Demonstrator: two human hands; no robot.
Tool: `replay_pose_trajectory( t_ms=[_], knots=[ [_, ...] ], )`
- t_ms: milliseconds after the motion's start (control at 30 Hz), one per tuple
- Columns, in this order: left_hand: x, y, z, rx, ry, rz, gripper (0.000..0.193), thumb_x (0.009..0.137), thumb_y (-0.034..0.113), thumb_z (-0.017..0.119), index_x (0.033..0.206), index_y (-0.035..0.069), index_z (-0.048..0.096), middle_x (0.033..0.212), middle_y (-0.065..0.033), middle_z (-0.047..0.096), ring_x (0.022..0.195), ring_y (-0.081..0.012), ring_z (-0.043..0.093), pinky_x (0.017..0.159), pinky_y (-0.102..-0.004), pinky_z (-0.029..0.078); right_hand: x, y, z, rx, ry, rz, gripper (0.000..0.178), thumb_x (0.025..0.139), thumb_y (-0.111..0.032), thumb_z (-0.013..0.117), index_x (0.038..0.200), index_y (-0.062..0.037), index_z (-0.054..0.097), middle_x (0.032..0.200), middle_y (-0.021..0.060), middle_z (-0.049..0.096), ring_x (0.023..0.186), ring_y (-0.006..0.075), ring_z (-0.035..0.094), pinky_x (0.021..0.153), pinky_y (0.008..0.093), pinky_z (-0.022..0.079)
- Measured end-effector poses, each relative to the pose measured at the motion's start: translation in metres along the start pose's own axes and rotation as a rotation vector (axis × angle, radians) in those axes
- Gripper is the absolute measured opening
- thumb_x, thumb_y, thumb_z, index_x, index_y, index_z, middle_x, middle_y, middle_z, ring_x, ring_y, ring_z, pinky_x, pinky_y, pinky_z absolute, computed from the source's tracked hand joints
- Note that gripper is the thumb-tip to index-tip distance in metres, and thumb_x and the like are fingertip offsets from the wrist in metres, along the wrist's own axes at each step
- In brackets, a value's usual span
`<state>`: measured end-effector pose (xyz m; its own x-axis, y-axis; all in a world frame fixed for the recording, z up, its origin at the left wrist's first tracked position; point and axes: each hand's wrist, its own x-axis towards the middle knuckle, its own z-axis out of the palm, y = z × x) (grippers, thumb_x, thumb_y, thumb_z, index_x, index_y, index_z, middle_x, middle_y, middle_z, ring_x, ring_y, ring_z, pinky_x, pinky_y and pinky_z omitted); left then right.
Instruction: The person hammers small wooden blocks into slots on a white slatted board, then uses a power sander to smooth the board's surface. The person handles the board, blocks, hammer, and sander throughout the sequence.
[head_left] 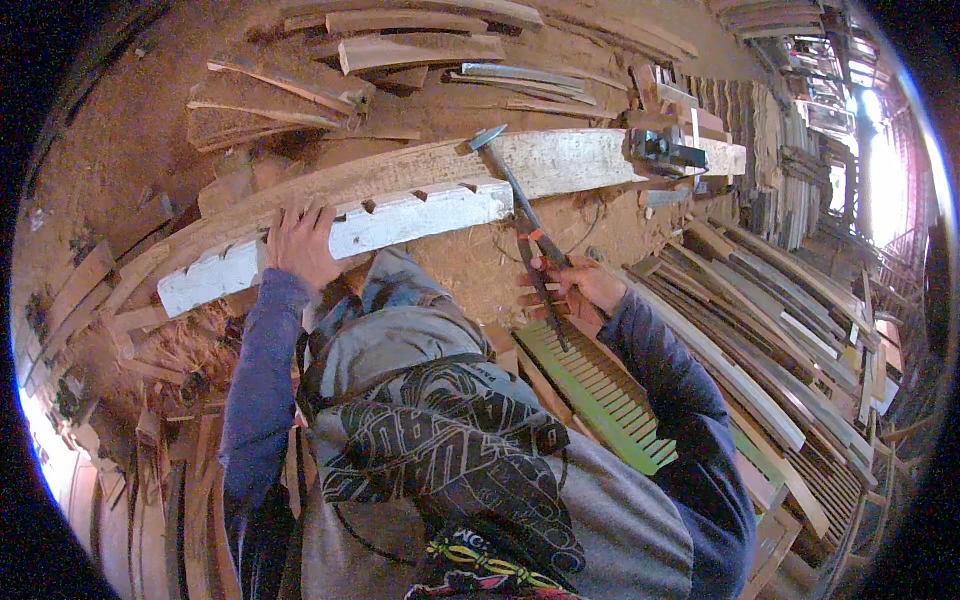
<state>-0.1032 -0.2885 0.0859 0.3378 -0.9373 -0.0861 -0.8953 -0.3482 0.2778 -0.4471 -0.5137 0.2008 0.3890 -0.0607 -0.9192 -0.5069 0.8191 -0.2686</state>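
Observation:
A white-faced wooden piece with notches along its far edge (420,222) lies slantwise against a long wooden beam (575,160). My left hand (300,245) grips this notched piece left of its middle, fingers over the top; the thumb is hidden. In my right hand (590,287) is a hammer (510,178), its metal head up over the beam just beyond the notched piece's right end. A slim dark bar with an orange band near its upper end (548,300) crosses the same hand and points down; its exact kind is unclear.
A black tool or clamp (668,152) sits on the beam's right part. Below my right hand lies a green slatted wooden panel (590,385). Stacked timber strips (760,330) fill the right side, and loose offcuts (420,50) lie on the dusty ground beyond.

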Motion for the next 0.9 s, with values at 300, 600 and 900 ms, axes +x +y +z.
replay_pose_trajectory(
  t_ms=[300,600,900],
  knots=[
    [-0.024,0.009,0.008,0.066,0.079,0.019,0.057,0.070,0.047,0.074,0.110,0.008,0.064,0.114,-0.0106,0.066,0.107,-0.0349,0.054,0.092,-0.0529,0.045,-0.005,0.019,0.015,0.333,-0.080,-0.003,0.051,0.077,0.000,0.039,0.127,-0.0044,0.051,0.140,0.0262,0.048,0.122,0.0453,0.054,0.104,0.0555,0.045],
    [-0.032,0.012,-0.001,0.149,0.146,0.100,0.058,0.068,0.048,0.076,0.109,0.008,0.067,0.099,-0.0065,0.063,0.090,-0.0314,0.054,0.081,-0.0468,0.047,0.003,0.047,-0.003,0.404,-0.107,0.024,0.051,0.074,-0.001,0.042,0.124,-0.0084,0.051,0.140,0.0264,0.047,0.127,0.0446,0.050,0.102,0.0557,0.045],
    [-0.036,0.010,0.000,0.172,0.188,0.114,0.056,0.068,0.050,0.076,0.104,0.008,0.069,0.095,-0.0045,0.062,0.088,-0.0286,0.054,0.081,-0.0455,0.048,0.002,0.038,-0.004,0.437,-0.212,-0.065,0.068,0.078,0.001,0.043,0.144,-0.0123,0.034,0.140,0.0296,0.044,0.125,0.0457,0.051,0.095,0.0526,0.053]
  ],
)
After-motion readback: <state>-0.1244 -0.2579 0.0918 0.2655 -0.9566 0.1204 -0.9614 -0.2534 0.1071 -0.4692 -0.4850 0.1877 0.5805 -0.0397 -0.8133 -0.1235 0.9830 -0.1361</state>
